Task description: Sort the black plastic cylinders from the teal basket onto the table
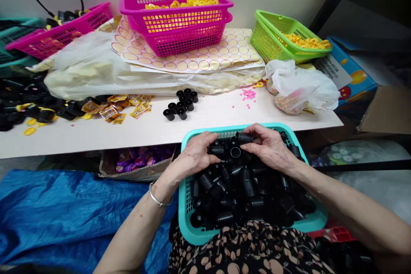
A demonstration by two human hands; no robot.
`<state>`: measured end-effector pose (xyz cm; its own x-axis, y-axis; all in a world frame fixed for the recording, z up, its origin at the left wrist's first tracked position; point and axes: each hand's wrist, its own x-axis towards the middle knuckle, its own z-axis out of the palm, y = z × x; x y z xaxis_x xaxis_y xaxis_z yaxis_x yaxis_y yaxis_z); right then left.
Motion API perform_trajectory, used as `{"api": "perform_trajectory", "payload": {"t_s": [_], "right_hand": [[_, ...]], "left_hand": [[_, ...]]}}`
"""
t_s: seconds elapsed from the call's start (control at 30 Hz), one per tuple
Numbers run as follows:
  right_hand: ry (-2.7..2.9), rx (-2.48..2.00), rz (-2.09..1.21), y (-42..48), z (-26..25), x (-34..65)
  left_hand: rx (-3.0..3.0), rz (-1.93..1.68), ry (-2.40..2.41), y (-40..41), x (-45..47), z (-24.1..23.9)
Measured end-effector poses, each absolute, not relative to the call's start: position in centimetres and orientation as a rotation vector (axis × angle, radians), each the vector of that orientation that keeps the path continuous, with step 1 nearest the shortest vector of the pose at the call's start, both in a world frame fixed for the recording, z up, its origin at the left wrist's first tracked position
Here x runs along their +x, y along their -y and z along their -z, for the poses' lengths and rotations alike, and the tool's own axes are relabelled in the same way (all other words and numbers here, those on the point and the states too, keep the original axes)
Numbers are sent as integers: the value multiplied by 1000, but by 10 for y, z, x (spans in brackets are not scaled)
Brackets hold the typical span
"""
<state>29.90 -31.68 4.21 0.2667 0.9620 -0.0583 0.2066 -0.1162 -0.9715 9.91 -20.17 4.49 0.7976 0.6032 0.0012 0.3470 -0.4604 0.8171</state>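
My right hand (pixel 269 145) pinches a black plastic cylinder (pixel 244 138) between thumb and fingers, over the far side of a turquoise basket (pixel 184 205). Across from it, my left hand (pixel 199 150) has its thumb and fingers curved around another black cylinder (pixel 217 150). Many similar hollow black cylinders (pixel 248 184) lie jumbled in the basket, which rests at my lap. One with a pale ring at its mouth (pixel 235 152) faces up between my hands. On the white table (pixel 205 120) beyond stands a small group of black cylinders (pixel 181 103), mostly upright.
Pink baskets (pixel 189 36) and a green basket (pixel 272 40) hold yellow rings. Tiny pink pieces (pixel 248 94) lie near a white plastic bag (pixel 302 85). Orange packets (pixel 118 107) and black-and-yellow parts (pixel 45 113) cover the table's left. A carton of purple items (pixel 141 160) sits below.
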Motion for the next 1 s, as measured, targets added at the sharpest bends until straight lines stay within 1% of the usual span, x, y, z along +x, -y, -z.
{"api": "perform_trajectory", "payload": {"t_s": [0.1, 0.2, 0.27, 0.33, 0.43, 0.5, 0.6, 0.67, 0.8, 1.0], "right_hand": [[1135, -1521, -930, 315, -41, 301], [1140, -1509, -929, 316, -40, 304], [1141, -1521, -928, 318, -39, 305], [1136, -1533, -926, 321, -40, 307], [1120, -1532, -933, 325, -44, 309], [1118, -1518, -933, 328, -47, 310], [1229, -1515, -867, 331, -53, 309], [1366, -1523, -782, 332, -56, 307], [1488, -1517, -663, 331, -58, 300], [1452, -1501, -684, 330, -59, 298]], "left_hand": [[2318, -267, -554, 212, 109, -49], [2404, -176, -439, 224, 127, -48], [2412, -122, -430, 231, 138, -43], [2379, -143, -490, 234, 146, -38], [2172, -310, -599, 231, 147, -35], [1873, -391, -668, 226, 141, -37], [1365, -412, -712, 217, 130, -42], [1158, -410, -694, 215, 124, -43], [1021, -429, -694, 215, 120, -44], [997, -488, -714, 217, 123, -41]]}}
